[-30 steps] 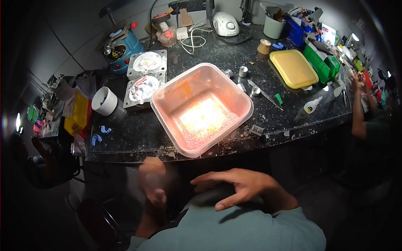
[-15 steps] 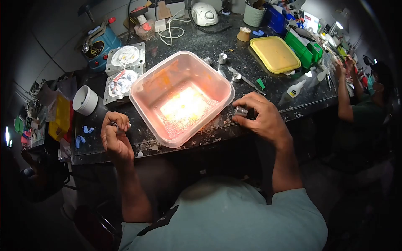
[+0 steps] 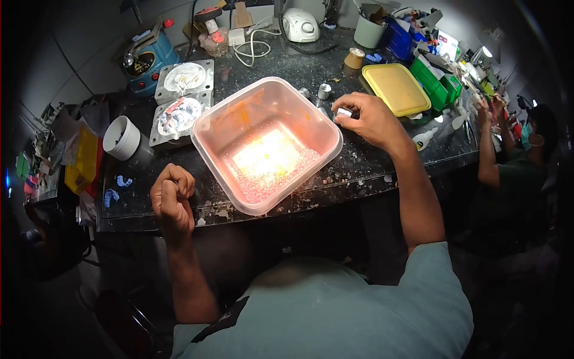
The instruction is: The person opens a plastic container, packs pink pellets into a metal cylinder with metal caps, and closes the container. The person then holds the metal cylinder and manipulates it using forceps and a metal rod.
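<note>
My right hand (image 3: 373, 119) pinches a small silvery metal cylinder (image 3: 344, 112) between thumb and fingers, just past the right rim of a clear plastic tub (image 3: 206, 157). Pinkish granules (image 3: 258, 190) cover part of the tub's floor, which a bright light washes out. On the other side of the tub, my left hand (image 3: 172, 196) is held closed with curled fingers near the bench's front edge. Whatever it may hold is hidden. Another metal cylinder (image 3: 324, 91) stands behind the tub, close to my right fingertips.
Two metal mould halves (image 3: 183, 116) lie left of the tub, beside a white cup (image 3: 122, 138) and blue scraps (image 3: 111, 196). A yellow lid (image 3: 396, 90), green bins (image 3: 435, 87) and a small white bottle (image 3: 424, 139) sit to the right. Another person (image 3: 526, 155) works at far right.
My right hand has moved away from me, up along the tub's right side, carrying the metal cylinder. My left hand's fingers have curled in further, and the shiny bit seen there no longer shows.
</note>
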`<state>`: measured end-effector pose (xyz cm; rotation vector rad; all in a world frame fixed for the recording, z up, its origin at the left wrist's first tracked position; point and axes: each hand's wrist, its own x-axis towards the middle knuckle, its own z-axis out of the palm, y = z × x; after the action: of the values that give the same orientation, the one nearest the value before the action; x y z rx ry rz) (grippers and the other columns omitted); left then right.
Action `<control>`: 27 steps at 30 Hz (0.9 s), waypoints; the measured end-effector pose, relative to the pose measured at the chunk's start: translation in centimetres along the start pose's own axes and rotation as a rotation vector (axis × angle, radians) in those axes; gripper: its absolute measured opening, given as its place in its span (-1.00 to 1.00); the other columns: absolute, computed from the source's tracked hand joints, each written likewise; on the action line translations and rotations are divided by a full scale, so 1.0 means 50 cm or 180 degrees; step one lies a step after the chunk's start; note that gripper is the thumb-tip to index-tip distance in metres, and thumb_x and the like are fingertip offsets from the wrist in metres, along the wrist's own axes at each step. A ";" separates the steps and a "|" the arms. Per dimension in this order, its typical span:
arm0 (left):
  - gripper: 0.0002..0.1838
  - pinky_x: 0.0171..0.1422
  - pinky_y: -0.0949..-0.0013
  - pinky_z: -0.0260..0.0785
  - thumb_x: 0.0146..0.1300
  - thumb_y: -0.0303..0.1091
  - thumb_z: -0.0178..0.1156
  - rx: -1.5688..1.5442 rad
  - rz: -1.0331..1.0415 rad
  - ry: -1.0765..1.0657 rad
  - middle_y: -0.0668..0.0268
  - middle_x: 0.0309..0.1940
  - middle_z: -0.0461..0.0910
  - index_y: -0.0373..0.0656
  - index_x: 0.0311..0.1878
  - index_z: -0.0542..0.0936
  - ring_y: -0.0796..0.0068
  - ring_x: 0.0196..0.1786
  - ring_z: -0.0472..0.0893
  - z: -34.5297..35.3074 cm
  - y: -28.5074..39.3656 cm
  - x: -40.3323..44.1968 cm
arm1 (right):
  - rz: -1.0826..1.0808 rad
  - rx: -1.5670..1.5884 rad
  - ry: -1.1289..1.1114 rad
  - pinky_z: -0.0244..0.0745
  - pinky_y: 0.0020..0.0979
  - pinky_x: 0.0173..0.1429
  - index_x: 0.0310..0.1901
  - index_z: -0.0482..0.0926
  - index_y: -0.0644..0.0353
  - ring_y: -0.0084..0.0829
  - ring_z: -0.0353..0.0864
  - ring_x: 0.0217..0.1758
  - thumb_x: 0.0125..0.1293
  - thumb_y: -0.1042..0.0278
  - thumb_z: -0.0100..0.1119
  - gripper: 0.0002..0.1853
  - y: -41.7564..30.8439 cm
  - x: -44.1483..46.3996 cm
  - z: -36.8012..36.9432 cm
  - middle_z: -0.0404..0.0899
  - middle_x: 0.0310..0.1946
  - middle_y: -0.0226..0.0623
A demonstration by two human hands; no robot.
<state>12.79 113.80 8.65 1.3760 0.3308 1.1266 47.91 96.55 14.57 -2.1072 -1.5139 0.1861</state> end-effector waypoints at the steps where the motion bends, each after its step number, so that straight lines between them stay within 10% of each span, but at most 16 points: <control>1: -0.77 -0.33 0.47 0.04 0.28 -0.49 -0.15 0.0017 0.0005 0.0008 0.35 -0.55 0.24 -0.18 -0.53 0.30 0.59 -0.44 0.19 0.000 0.001 -0.001 | 0.0036 0.0046 -0.0058 0.56 -0.38 0.03 0.00 0.71 0.16 -0.38 0.65 -0.10 0.27 0.35 0.38 -0.72 -0.015 0.006 -0.007 0.63 -0.13 -0.28; 10: -0.72 -0.34 0.43 0.03 0.32 -0.44 -0.11 0.0040 -0.0025 -0.0100 0.36 -0.54 0.19 -0.16 -0.56 0.25 0.55 -0.45 0.18 -0.004 0.002 -0.001 | -0.0516 0.0025 -0.0471 0.54 -0.31 0.14 0.25 0.61 0.03 -0.31 0.64 0.01 0.22 0.25 0.45 -0.47 0.004 0.048 0.037 0.61 0.03 -0.23; 27: -0.77 -0.33 0.44 0.04 0.26 -0.43 -0.13 -0.0272 0.0056 -0.0109 0.36 -0.57 0.21 -0.16 -0.55 0.27 0.56 -0.45 0.19 0.000 0.003 0.000 | -0.0849 0.0341 -0.0412 0.58 -0.32 0.12 0.13 0.65 0.15 -0.30 0.64 0.03 0.22 0.24 0.43 -0.55 -0.047 0.045 0.020 0.63 0.01 -0.24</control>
<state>12.71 113.75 8.79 1.3236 0.2438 1.1181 46.32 99.48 15.30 -1.8192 -1.8012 0.3029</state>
